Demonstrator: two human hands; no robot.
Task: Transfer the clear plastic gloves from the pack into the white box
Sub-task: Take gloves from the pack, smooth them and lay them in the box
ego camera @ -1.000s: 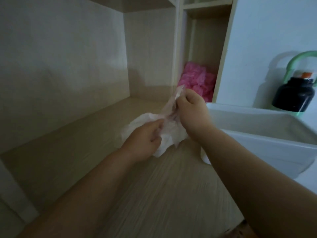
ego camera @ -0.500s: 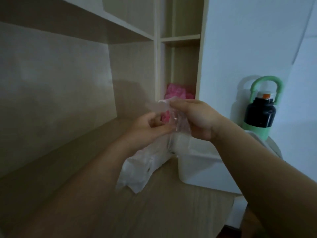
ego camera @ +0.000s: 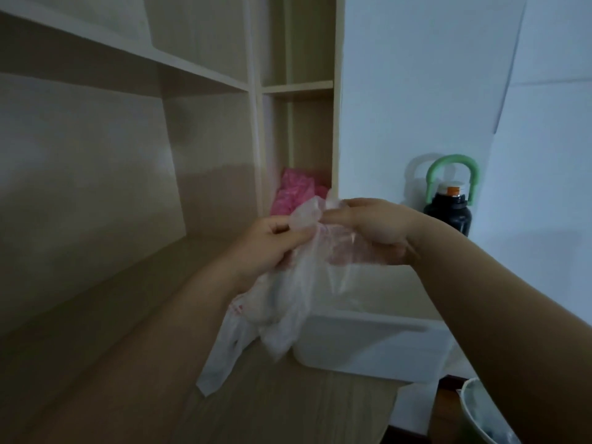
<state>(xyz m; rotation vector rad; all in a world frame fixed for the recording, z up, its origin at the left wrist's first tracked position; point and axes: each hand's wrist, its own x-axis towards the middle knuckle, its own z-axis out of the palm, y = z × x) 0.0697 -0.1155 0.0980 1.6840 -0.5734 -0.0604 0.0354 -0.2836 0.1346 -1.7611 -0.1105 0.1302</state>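
Observation:
The thin plastic pack (ego camera: 275, 312) hangs in the air in front of me, its loose tail reaching down to the desk. My left hand (ego camera: 272, 245) grips the pack near its top. My right hand (ego camera: 374, 225) pinches a clear plastic glove (ego camera: 307, 214) that sticks out of the pack's mouth, and more clear film drapes under its fingers. The white box (ego camera: 371, 341) stands on the desk just below and behind the pack, its inside hidden from here.
A wooden desk (ego camera: 96, 331) with shelves runs along the left. Pink plastic (ego camera: 294, 190) fills a narrow cubby behind my hands. A black bottle with a green handle (ego camera: 448, 200) stands by the white wall. A pale bin (ego camera: 480, 415) sits at lower right.
Both hands have lifted the pack off the desk. The right hand has drawn a clear glove up out of the pack's mouth. The view has tilted upward.

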